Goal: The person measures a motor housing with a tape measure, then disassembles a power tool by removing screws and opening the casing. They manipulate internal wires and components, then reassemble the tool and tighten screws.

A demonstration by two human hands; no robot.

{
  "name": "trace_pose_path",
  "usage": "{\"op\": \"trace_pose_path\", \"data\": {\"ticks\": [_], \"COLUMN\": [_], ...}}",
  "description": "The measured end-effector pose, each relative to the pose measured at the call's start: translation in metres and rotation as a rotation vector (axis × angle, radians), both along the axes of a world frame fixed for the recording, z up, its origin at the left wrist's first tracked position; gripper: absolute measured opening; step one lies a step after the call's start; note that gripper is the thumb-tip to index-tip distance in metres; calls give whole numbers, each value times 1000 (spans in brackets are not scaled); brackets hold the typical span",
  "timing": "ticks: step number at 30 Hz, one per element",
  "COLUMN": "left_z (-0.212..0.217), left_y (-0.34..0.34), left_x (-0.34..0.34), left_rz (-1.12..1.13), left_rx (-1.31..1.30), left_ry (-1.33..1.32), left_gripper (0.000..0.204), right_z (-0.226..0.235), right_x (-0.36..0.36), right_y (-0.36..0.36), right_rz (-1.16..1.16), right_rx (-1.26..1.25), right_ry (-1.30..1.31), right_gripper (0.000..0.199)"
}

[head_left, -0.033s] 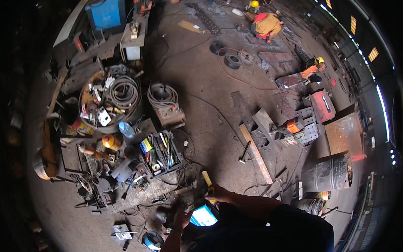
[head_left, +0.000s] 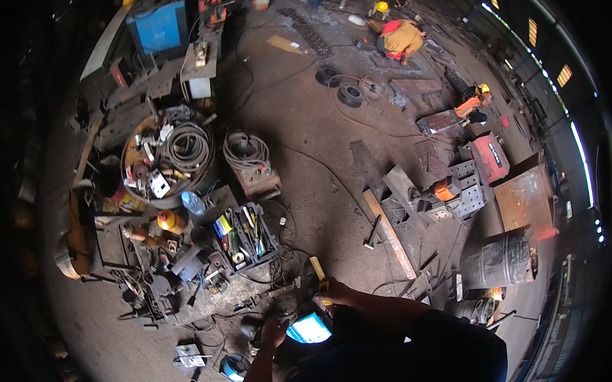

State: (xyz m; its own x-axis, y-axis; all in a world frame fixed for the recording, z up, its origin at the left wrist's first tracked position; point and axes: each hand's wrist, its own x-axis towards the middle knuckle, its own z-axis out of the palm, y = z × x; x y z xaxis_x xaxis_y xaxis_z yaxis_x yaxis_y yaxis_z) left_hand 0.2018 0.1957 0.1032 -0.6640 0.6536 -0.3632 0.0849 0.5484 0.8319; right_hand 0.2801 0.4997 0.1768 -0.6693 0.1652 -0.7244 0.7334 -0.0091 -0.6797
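My right hand (head_left: 334, 293) is closed around a yellow tape measure (head_left: 325, 284), with a short length of yellow blade standing out away from me. To its left, my left hand (head_left: 274, 332) hangs low near my body; its fingers are in shadow, so I cannot tell whether they hold anything. Between the two hands glows a bright blue-white rectangle like a lit screen (head_left: 309, 329), its lower part against my dark clothing. A hammer-like tool (head_left: 280, 288) lies on the ground just beyond my left hand.
On the left are a tool tray (head_left: 259, 250), an orange-capped bottle (head_left: 170, 221) and a round bin of coiled cable (head_left: 188, 146). To the right lie a long metal bar (head_left: 390, 236) and a drum (head_left: 496, 260). Farther off, people (head_left: 402, 38) crouch among steel plates. Cables cross the floor.
The whole view has shifted very slightly. Both hands and the tape measure keep nearly the same pose.
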Motion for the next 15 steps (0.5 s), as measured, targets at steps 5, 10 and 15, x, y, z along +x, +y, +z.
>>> {"op": "trace_pose_path", "data": {"ticks": [5,10,15], "left_z": [12,36,8], "left_y": [-37,-45,-57], "left_x": [-52,-66,-53], "left_rz": [158,181,269], "left_rx": [-157,-184,-136], "left_ry": [-133,-52,-103], "left_gripper": [55,51,47], "right_z": [75,61,0], "right_x": [-16,9,41], "right_y": [34,36,34], "right_rz": [-58,-42,-2], "right_rx": [94,238,131], "right_ry": [-77,-78,-86], "right_gripper": [87,81,96]}}
